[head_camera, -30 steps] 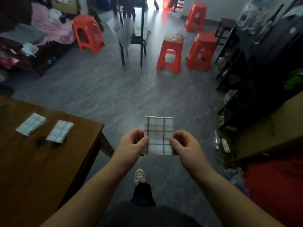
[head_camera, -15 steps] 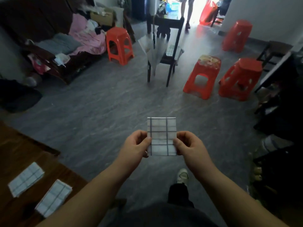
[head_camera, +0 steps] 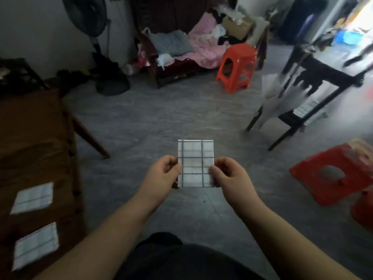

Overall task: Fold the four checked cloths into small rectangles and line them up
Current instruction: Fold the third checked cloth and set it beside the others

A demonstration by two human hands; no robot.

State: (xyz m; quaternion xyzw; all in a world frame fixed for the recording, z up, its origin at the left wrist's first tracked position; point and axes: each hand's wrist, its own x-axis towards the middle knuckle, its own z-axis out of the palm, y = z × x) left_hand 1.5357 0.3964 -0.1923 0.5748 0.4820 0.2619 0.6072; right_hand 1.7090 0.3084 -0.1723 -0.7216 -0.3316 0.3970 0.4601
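Observation:
A small folded white cloth with dark checks (head_camera: 195,162) is held upright over the grey floor. My left hand (head_camera: 163,173) pinches its left edge and my right hand (head_camera: 229,174) pinches its right edge. Two more folded checked cloths lie flat on the brown wooden table (head_camera: 30,142) at the left, one (head_camera: 33,198) behind the other (head_camera: 36,245). Another checked cloth (head_camera: 305,109) lies on the seat of a dark chair at the right.
The dark chair (head_camera: 314,77) has a pale folded umbrella (head_camera: 276,102) hanging from it. Red plastic stools stand at the back (head_camera: 237,67) and at the right (head_camera: 331,172). A standing fan (head_camera: 90,21) and a cluttered bench (head_camera: 181,49) line the far wall.
My view has swung left, so the table and its two folded cloths now sit nearer at the left. Both hands still hold the folded cloth in the same way.

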